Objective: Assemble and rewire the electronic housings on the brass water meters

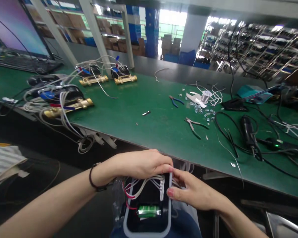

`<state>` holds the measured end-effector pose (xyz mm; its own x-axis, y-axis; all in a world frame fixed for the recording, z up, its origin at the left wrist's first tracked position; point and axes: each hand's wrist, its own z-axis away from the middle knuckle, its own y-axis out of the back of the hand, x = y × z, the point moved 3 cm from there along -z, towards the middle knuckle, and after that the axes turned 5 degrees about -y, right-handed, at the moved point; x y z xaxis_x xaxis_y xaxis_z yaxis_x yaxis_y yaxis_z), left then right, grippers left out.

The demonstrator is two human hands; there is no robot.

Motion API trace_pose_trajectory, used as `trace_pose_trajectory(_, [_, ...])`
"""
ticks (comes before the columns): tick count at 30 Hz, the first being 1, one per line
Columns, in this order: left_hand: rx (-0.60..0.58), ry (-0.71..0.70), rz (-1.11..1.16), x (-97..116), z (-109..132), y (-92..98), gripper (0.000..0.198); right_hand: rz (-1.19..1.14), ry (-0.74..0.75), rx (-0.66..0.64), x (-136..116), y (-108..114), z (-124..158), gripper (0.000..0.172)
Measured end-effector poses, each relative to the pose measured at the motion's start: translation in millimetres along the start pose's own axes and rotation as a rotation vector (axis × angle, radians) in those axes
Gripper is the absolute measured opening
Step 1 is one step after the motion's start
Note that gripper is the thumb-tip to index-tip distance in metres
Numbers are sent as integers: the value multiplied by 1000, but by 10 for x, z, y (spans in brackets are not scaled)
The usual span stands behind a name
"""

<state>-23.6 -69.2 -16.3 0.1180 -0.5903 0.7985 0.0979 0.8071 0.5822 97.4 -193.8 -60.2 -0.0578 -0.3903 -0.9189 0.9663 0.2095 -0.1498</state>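
An open black housing with a grey sealing rim rests on my lap. Inside lie a green battery, red and white wires and a white strip, perhaps sealant or a connector. My left hand arches over the far edge, its fingers closed at the far right corner of the rim. With thumb on the rim and fingers around the outer side, my right hand grips the housing from the right. The fingertips of both hands meet at that corner; the far edge is hidden beneath my left hand.
Brass meter bodies with cables lie on the green bench at left. Diagonal cutters, blue-handled pliers, a solder spool, tweezers and a black electric screwdriver are at right. The bench's front edge runs just beyond my hands.
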Motion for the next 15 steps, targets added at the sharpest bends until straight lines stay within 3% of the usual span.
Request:
trace_pose_trajectory(3, [-18, -42, -62, 157, -76, 233, 31, 71, 3, -115, -122, -24, -51, 36])
trace_pose_trajectory(8, [-25, -52, 82, 213, -227, 492, 29, 64, -6, 32, -309, 18, -131, 37])
trace_pose_trajectory(10, [161, 39, 249, 106, -239, 625, 29, -10, -20, 109, -338, 48, -156, 37])
trace_pose_trajectory(13, [578, 188, 431, -132, -124, 844, 32, -142, -35, 207, -328, 136, -159, 36])
trace_pose_trajectory(15, [712, 216, 455, -268, -6, 926, 32, -246, -22, 317, -305, 235, -136, 37])
